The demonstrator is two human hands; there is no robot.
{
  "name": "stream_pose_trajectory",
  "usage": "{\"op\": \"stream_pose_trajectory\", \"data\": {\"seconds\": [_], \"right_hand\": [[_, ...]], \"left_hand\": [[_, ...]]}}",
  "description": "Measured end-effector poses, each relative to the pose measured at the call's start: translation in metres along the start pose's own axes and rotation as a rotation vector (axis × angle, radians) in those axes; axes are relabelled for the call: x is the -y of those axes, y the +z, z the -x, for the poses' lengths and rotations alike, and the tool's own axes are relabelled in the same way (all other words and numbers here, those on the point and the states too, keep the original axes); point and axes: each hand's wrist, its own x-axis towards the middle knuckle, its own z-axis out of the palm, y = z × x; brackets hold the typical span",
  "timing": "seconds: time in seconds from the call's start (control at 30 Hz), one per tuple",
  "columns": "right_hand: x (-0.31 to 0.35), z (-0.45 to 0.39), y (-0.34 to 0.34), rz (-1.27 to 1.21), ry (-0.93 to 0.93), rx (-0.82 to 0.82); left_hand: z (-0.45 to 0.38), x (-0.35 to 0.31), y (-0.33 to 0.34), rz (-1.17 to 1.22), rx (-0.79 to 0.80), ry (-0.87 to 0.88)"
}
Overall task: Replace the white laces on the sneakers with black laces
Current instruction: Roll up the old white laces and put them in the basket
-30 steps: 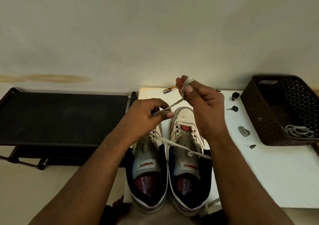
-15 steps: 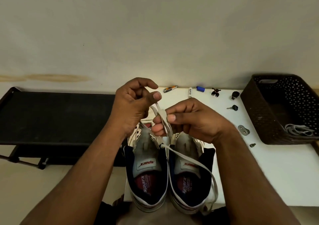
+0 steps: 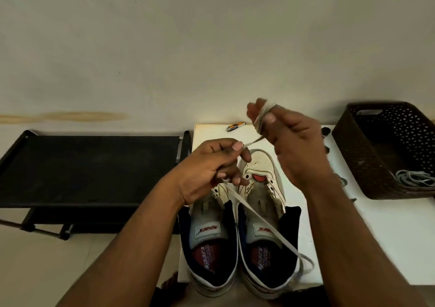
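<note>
Two white sneakers with dark blue collars stand side by side on a white table (image 3: 376, 236), heels toward me: the left sneaker (image 3: 209, 243) and the right sneaker (image 3: 263, 182), whose eyelets show no lace. A loose white lace (image 3: 263, 219) runs from my hands down across the right sneaker to its heel. My left hand (image 3: 211, 168) pinches the lace above the toes. My right hand (image 3: 289, 139), raised behind, has the lace wound round its fingers. A bundle of laces (image 3: 414, 177) lies in the brown basket.
A brown perforated basket (image 3: 367, 156) stands at the table's right. A small orange tool (image 3: 235, 126) and small dark parts lie near the table's far edge. A black low rack (image 3: 89, 165) stands left of the table. A plain wall rises behind.
My right hand rose and moved right, away from the left, with more lace coiled on its fingers. My left hand dropped toward the sneaker toes, the lace stretched between them.
</note>
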Motion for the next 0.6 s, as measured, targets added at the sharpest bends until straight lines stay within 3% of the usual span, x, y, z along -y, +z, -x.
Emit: {"op": "stream_pose_trajectory", "data": {"seconds": [0.03,0.1,0.2,0.3,0.37,0.5,0.6], "right_hand": [[-0.005,0.001,-0.003,0.286,-0.018,0.014],[-0.009,0.003,-0.010,0.616,-0.022,0.047],[-0.008,0.003,-0.016,0.834,0.015,0.112],[-0.006,0.004,-0.017,0.942,0.201,0.241],[-0.003,0.006,-0.013,0.773,0.360,0.354],[0.008,0.008,-0.007,0.191,0.585,0.647],[0.010,0.009,-0.008,-0.162,0.516,0.802]], "left_hand": [[0.000,-0.001,-0.001,0.043,-0.014,0.000],[-0.001,-0.003,-0.006,0.130,-0.073,0.016],[0.001,-0.006,-0.018,0.168,-0.189,0.097],[0.002,-0.008,-0.028,0.138,-0.287,0.203],[0.002,-0.008,-0.034,0.103,-0.364,0.271],[0.000,-0.008,-0.030,0.002,-0.626,0.349],[-0.002,-0.007,-0.029,-0.085,-0.726,0.358]]}}
